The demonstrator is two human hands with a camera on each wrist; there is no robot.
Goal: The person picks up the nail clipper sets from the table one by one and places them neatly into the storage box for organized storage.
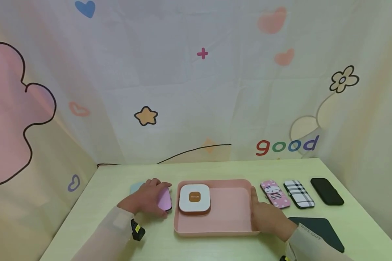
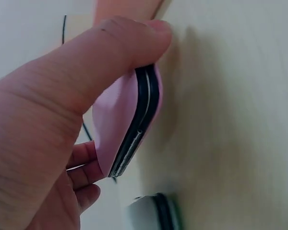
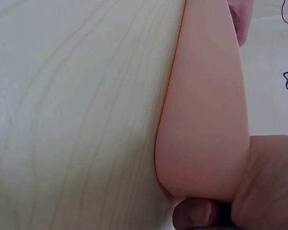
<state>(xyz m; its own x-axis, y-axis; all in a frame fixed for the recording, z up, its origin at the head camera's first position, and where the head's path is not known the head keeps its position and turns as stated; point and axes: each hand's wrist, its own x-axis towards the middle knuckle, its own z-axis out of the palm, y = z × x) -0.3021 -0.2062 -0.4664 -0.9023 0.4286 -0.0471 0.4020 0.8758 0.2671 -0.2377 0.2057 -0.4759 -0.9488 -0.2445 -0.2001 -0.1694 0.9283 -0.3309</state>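
My left hand (image 1: 149, 197) grips a pink zip case (image 2: 117, 110), thumb near one end of its black zippered edge and other fingers behind it. In the head view the pink case is left of the pink tray (image 1: 232, 206). A light blue case (image 1: 136, 187) lies just beyond that hand, partly covered by it. My right hand (image 1: 269, 219) holds the tray's right side near its front corner, one finger stretched along the rim. In the right wrist view a curled fingertip shows by the corner. A white rounded square box (image 1: 194, 204) with an orange-brown label sits in the tray's left part.
Right of the tray lie a pink cartoon case (image 1: 275, 194), a plaid case (image 1: 299, 194) and a black case (image 1: 327, 191). A dark flat rectangular thing (image 1: 323, 230) lies partly beneath the right forearm. A printed curtain (image 1: 189, 90) hangs behind the pale wood-grain table (image 1: 215, 250).
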